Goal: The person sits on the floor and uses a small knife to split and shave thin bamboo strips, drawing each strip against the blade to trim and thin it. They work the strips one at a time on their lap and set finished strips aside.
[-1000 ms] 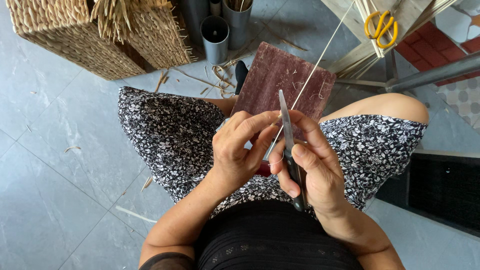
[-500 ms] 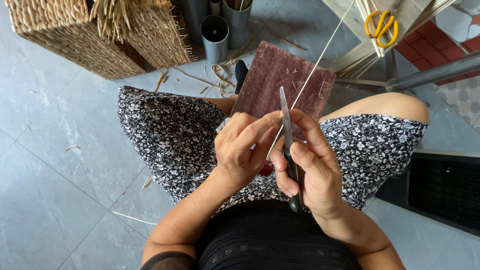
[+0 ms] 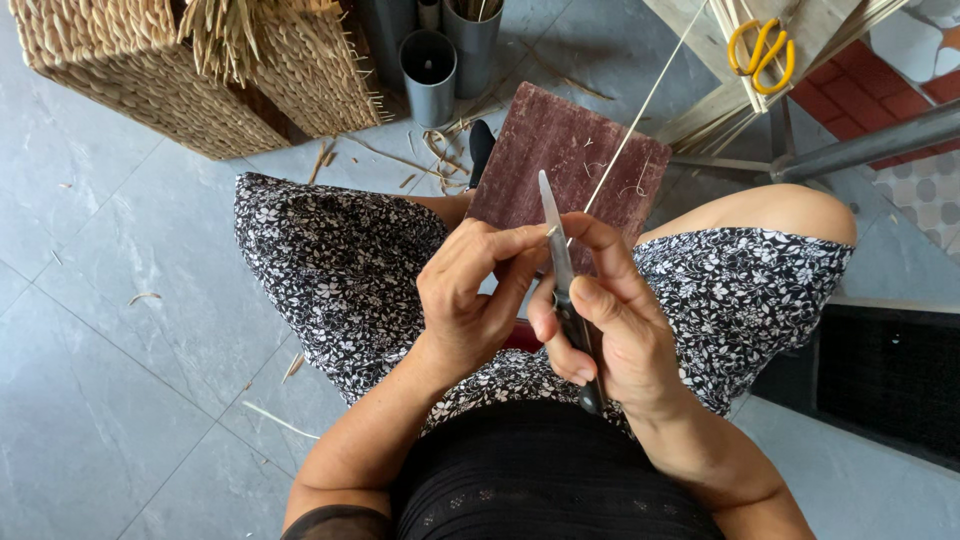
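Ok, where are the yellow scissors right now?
The yellow scissors lie at the head view's upper right, on a wooden bench beyond the reddish board.

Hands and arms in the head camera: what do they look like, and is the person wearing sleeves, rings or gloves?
The left hand and right hand are bare: no gloves, and no rings or watch that show. Fingernails are short and plain. Both forearms are uncovered. At the left elbow, the edge of a dark, see-through sleeve peeks in at the picture's bottom.

- Left hand (image 3: 470, 300) and right hand (image 3: 610, 320): bare, no rings or watch.
- Forearms bare.
- Black ribbed top (image 3: 550, 470).
- Black skirt (image 3: 340, 270) with small white flower print, covering the thighs; one knee bare.
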`<state>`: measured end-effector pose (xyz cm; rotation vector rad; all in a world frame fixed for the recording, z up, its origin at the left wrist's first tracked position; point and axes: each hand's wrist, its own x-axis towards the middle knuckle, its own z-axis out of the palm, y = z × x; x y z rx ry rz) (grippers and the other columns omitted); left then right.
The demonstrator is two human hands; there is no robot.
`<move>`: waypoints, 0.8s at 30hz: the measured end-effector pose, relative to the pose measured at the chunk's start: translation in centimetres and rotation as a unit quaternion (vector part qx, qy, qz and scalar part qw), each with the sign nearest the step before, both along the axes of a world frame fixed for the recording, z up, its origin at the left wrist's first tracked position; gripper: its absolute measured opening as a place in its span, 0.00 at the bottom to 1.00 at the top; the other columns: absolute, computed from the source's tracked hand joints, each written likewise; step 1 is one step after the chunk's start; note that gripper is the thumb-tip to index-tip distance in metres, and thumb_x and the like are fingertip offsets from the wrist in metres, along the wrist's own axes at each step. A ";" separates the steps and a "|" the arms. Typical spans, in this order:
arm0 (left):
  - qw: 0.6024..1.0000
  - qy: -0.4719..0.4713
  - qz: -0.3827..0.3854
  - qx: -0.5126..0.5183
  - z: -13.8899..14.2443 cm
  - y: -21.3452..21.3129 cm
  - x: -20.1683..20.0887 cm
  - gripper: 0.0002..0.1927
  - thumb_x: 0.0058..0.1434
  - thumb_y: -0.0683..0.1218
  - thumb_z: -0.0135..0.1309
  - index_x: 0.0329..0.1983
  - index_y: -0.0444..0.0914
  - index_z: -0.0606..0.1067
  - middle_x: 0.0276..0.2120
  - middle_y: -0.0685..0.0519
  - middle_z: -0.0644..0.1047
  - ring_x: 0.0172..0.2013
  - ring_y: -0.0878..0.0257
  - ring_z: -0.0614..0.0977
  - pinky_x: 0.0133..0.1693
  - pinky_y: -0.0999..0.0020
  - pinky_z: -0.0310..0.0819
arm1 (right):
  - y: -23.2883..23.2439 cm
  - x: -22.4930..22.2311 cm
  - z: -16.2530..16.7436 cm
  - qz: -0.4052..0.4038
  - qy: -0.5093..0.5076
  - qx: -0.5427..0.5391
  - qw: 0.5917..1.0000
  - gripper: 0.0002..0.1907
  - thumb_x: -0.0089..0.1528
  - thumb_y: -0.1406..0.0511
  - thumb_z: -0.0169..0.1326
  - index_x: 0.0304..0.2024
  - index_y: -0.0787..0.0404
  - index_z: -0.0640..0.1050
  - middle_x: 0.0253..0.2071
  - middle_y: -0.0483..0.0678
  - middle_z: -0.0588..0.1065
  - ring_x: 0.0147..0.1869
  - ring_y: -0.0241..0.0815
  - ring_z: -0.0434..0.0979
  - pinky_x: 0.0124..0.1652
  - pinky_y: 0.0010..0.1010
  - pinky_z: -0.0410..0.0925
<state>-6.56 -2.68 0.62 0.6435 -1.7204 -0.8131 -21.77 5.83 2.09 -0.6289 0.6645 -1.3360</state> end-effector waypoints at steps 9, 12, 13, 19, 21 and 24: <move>0.993 -0.073 -0.092 -0.008 0.8 -1.2 1.1 0.14 0.63 0.37 0.63 0.51 0.35 0.78 0.30 0.52 0.74 0.31 0.59 0.76 0.35 0.65 0.71 | 0.5 -0.9 1.2 -0.006 0.003 -0.002 1.000 0.25 0.74 0.62 0.46 0.73 0.55 0.60 0.35 0.59 0.73 0.19 0.32 0.63 0.19 0.21 0.61; 0.995 -0.072 -0.072 -0.017 0.7 -1.2 1.0 0.14 0.63 0.37 0.62 0.51 0.35 0.77 0.30 0.52 0.74 0.30 0.58 0.76 0.34 0.65 0.71 | 0.5 -1.1 0.9 0.001 0.000 0.012 1.000 0.24 0.75 0.61 0.46 0.72 0.56 0.61 0.35 0.59 0.73 0.19 0.33 0.63 0.20 0.22 0.60; 0.995 -0.076 -0.062 -0.022 0.6 -1.2 1.0 0.14 0.62 0.36 0.62 0.51 0.35 0.78 0.29 0.51 0.73 0.30 0.58 0.75 0.34 0.64 0.70 | 0.3 -1.0 0.7 0.007 -0.007 0.014 1.000 0.24 0.74 0.61 0.46 0.72 0.56 0.61 0.35 0.59 0.73 0.19 0.33 0.63 0.19 0.22 0.61; 0.993 -0.100 -0.058 -0.036 0.8 -1.3 1.3 0.14 0.62 0.34 0.60 0.50 0.34 0.77 0.29 0.51 0.73 0.31 0.56 0.76 0.34 0.63 0.71 | -0.3 -0.6 -0.1 0.026 -0.009 0.029 0.999 0.23 0.74 0.61 0.46 0.71 0.54 0.62 0.37 0.60 0.74 0.20 0.32 0.63 0.20 0.22 0.60; 0.991 -0.099 -0.084 -0.021 1.0 -1.5 1.6 0.13 0.63 0.34 0.59 0.51 0.34 0.76 0.30 0.51 0.74 0.32 0.56 0.77 0.35 0.63 0.72 | -0.4 -0.8 0.1 0.031 -0.011 0.034 0.999 0.23 0.74 0.61 0.47 0.71 0.54 0.63 0.37 0.60 0.74 0.19 0.32 0.63 0.19 0.21 0.60; 0.988 -0.105 -0.114 0.005 1.0 -1.4 2.1 0.13 0.64 0.34 0.58 0.52 0.33 0.76 0.30 0.50 0.74 0.32 0.57 0.78 0.35 0.63 0.73 | -0.1 -1.8 0.8 0.009 -0.028 0.013 0.999 0.23 0.75 0.62 0.47 0.71 0.53 0.63 0.37 0.60 0.74 0.19 0.31 0.62 0.18 0.20 0.59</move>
